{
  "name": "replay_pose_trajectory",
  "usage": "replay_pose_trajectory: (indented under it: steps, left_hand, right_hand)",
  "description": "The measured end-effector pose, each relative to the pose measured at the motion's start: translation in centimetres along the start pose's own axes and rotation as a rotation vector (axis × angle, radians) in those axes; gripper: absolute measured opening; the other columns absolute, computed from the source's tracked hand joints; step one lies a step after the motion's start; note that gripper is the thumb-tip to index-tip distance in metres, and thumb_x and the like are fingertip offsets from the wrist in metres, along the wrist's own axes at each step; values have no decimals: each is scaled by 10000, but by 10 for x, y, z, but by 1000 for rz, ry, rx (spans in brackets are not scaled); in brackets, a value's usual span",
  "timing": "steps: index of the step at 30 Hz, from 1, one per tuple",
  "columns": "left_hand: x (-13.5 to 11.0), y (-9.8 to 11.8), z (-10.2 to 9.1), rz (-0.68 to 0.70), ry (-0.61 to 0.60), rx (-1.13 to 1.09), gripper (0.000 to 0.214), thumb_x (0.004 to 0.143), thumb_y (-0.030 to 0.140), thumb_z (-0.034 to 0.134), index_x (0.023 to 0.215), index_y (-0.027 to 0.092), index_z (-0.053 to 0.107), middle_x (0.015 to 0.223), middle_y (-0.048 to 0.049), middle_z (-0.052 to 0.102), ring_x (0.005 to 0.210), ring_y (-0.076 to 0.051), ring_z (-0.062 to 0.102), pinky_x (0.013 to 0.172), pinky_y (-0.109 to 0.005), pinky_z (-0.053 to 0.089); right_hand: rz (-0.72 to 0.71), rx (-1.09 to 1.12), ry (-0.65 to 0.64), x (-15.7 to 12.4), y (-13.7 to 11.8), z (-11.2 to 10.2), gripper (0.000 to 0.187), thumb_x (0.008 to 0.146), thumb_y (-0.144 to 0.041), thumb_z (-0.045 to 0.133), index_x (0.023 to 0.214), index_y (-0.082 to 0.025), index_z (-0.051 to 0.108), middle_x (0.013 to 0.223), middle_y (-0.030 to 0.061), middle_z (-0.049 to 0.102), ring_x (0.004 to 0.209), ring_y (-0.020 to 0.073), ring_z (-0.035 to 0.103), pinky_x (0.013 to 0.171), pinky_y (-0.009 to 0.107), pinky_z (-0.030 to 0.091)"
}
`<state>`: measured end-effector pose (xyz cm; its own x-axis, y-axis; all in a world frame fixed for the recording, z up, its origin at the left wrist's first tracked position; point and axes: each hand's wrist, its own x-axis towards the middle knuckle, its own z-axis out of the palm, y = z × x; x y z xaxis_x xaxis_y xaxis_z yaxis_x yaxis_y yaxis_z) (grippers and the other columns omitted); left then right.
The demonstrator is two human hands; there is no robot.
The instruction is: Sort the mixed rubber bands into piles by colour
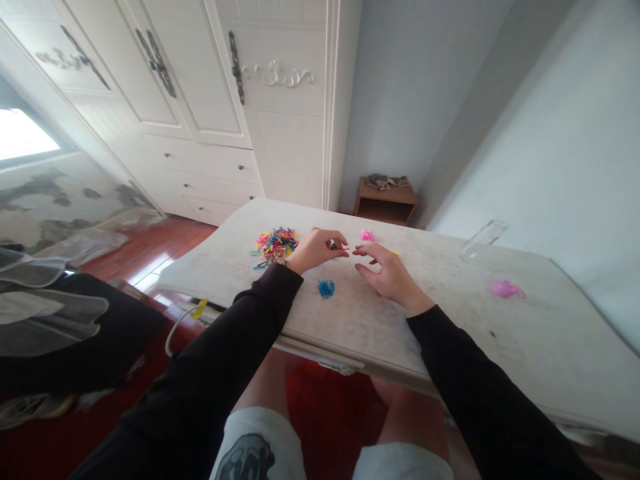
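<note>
My left hand (320,250) is pinched over the table's far middle, with a thin red strip (345,249) at its fingertips and something dark inside the curl of the fingers. Facing it, my right hand (387,272) has thumb and fingers apart and nothing visible between them. Left of my left hand lies a mixed heap of small coloured strips (277,245), perhaps rubber bands. A small blue pile (326,289) sits between my forearms. Beyond my hands is a pink pile (367,235). A bit of yellow (395,252) shows behind my right hand, mostly hidden.
On the white table (465,347), a pink bag-like bundle (506,289) lies at the right. A clear glass or plastic container (484,240) is near the far right edge. Past the table stand a white wardrobe (285,133) and a small brown cabinet (387,200).
</note>
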<state>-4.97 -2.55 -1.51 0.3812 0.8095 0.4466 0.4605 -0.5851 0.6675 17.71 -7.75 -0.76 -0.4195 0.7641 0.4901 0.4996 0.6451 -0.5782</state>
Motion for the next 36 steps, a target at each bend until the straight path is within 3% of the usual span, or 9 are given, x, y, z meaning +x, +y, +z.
replay_pose_trajectory:
  steps: [4,12,20,36]
  left_hand:
    - [-1,1,1,15,-2,0,244,750,381,837,862,177,764,676,-4,717,533,-83,500,548,-217,374]
    - [-2,8,0,21,-15,-2,243,729,374,852,834,175,760,633,11,694,538,-83,496,561,-214,378]
    - [-2,9,1,10,-17,-23,240,730,370,846,842,178,755,668,4,719,531,-79,475,549,-217,372]
    - [-2,8,2,25,-17,-27,258,705,378,877,791,172,746,623,19,666,539,-80,485,547,-218,363]
  right_hand:
    - [-5,22,-51,-1,2,4,399,865,-177,664,1257,-238,705,1336,111,686,1253,273,633,958,419,572]
    - [-5,39,-117,-1,-1,4,426,876,-169,658,1299,-218,679,1304,104,711,1191,257,665,975,418,563]
    - [57,83,-91,0,-5,4,318,879,-143,638,1174,-198,744,1174,99,763,1043,230,720,844,353,606]
    - [90,103,3,1,-6,1,172,881,-177,636,958,-188,790,973,77,799,891,217,738,827,350,591]
